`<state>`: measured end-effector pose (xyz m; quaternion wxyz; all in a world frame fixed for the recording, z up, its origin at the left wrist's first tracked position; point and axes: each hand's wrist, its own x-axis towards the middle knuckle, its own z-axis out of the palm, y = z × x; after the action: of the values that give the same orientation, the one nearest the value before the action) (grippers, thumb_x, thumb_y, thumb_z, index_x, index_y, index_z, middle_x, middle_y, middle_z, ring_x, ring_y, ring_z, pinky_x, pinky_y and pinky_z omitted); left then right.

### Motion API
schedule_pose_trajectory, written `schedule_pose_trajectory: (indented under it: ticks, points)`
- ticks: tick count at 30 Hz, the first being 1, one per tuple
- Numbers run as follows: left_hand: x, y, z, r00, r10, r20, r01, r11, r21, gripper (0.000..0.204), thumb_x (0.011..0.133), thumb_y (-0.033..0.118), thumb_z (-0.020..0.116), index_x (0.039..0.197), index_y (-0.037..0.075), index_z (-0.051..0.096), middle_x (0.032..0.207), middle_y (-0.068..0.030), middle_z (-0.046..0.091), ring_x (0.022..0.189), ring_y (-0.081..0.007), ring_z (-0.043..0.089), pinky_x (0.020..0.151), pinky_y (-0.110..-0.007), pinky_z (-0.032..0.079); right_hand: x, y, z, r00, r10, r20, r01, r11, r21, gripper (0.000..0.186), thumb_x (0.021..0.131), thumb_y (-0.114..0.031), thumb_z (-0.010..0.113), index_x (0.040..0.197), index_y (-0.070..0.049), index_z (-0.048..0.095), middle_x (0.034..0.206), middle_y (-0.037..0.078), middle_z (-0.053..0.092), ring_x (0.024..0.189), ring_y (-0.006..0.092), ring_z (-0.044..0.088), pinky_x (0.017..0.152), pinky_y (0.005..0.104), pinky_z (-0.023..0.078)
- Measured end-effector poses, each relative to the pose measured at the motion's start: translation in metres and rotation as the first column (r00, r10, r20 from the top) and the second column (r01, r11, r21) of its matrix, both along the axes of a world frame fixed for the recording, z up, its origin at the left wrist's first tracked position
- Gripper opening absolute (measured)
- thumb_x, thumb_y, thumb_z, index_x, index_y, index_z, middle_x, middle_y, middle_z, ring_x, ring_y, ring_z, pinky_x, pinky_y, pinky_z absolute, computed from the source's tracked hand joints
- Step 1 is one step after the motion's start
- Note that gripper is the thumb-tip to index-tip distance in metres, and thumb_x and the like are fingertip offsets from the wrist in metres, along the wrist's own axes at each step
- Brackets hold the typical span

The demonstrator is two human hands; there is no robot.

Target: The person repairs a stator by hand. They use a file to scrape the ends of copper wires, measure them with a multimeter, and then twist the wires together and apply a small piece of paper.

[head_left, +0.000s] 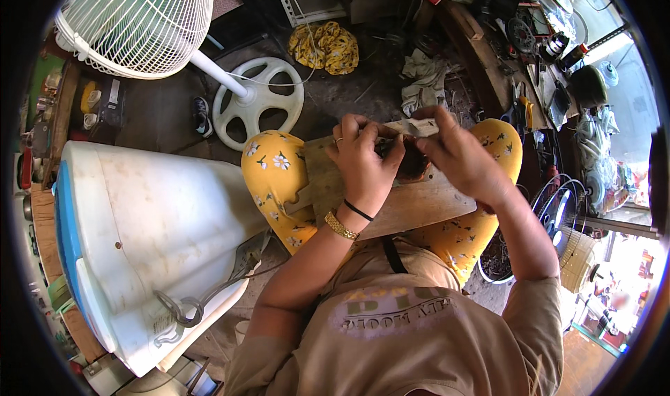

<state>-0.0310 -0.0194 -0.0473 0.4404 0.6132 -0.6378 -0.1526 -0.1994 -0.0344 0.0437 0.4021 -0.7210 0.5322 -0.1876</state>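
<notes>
A wooden board [419, 207] lies across my lap, over yellow flowered trousers. On it sits a dark reddish-brown rounded piece [413, 164], perhaps a wound coil, partly covered by my fingers. My left hand [364, 155], with a gold-coloured bracelet and a black band at the wrist, is closed, thumb and fingertips gripping this piece from its left side. My right hand [460, 155] is closed at its right, fingers bent together by the upper edge; what they pinch is hidden. A pale flat strip [417, 126] shows just beyond the piece, between the hands.
At left stand a white tub-like appliance [153, 235] with a grey cord and a pedestal fan [143, 22] on a round base [258, 103]. A cluttered bench [488, 61] with scissors curves along the right. Beside my right knee stands another fan [558, 214].
</notes>
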Motion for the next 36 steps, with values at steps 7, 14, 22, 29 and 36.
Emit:
schedule_pose_trajectory:
  ticks: [7, 14, 22, 29, 36]
  points:
    - [-0.002, 0.0, 0.003, 0.997, 0.021, 0.074, -0.015, 0.997, -0.075, 0.02, 0.07, 0.02, 0.079, 0.084, 0.017, 0.065, 0.104, -0.0025, 0.053, 0.104, -0.028, 0.052, 0.081, -0.048, 0.032, 0.006, 0.009, -0.009, 0.987, -0.056, 0.152, 0.037, 0.991, 0.126, 0.033, 0.102, -0.018, 0.054, 0.126, 0.003, 0.048, 0.091, 0.029, 0.068, 0.091, 0.0424, 0.069, 0.078, 0.0461, 0.051]
    - [-0.002, 0.001, 0.004, 0.995, 0.036, 0.098, -0.026, 0.994, -0.107, 0.024, 0.068, 0.019, 0.079, 0.087, 0.017, 0.065, 0.104, -0.0028, 0.052, 0.105, -0.0284, 0.052, 0.08, -0.049, 0.031, 0.007, 0.005, -0.008, 0.997, -0.013, 0.074, 0.007, 0.997, 0.073, 0.031, 0.101, -0.02, 0.053, 0.123, 0.001, 0.05, 0.09, 0.029, 0.067, 0.091, 0.0459, 0.066, 0.077, 0.0484, 0.05]
    - [-0.003, 0.0, 0.01, 0.99, 0.026, 0.137, -0.008, 0.991, -0.134, 0.02, 0.07, 0.018, 0.08, 0.083, 0.013, 0.065, 0.102, -0.0027, 0.054, 0.102, -0.0276, 0.052, 0.081, -0.045, 0.034, 0.004, 0.005, -0.015, 0.975, -0.087, 0.202, 0.074, 0.995, 0.07, 0.026, 0.103, -0.015, 0.053, 0.124, 0.0, 0.051, 0.082, 0.017, 0.064, 0.076, 0.0308, 0.065, 0.07, 0.0389, 0.049]
    - [0.001, -0.001, -0.008, 0.998, -0.017, -0.066, 0.02, 0.999, 0.045, 0.016, 0.081, 0.025, 0.078, 0.091, 0.015, 0.071, 0.11, -0.0059, 0.052, 0.109, -0.0298, 0.049, 0.088, -0.05, 0.034, -0.016, -0.015, 0.004, 0.908, -0.085, 0.409, 0.059, 0.995, 0.077, 0.023, 0.108, -0.013, 0.048, 0.129, -0.004, 0.051, 0.074, -0.005, 0.04, 0.067, 0.0064, 0.039, 0.062, 0.0237, 0.038]
    - [0.006, -0.002, -0.004, 0.998, -0.055, -0.038, 0.059, 0.99, 0.127, 0.021, 0.086, 0.019, 0.075, 0.102, 0.007, 0.072, 0.111, -0.0077, 0.053, 0.108, -0.0294, 0.049, 0.094, -0.045, 0.037, -0.009, -0.035, 0.009, 0.959, 0.284, 0.017, -0.284, 0.957, 0.05, 0.034, 0.098, -0.013, 0.063, 0.127, -0.001, 0.05, 0.091, 0.014, 0.072, 0.086, 0.0214, 0.067, 0.078, 0.0363, 0.049]
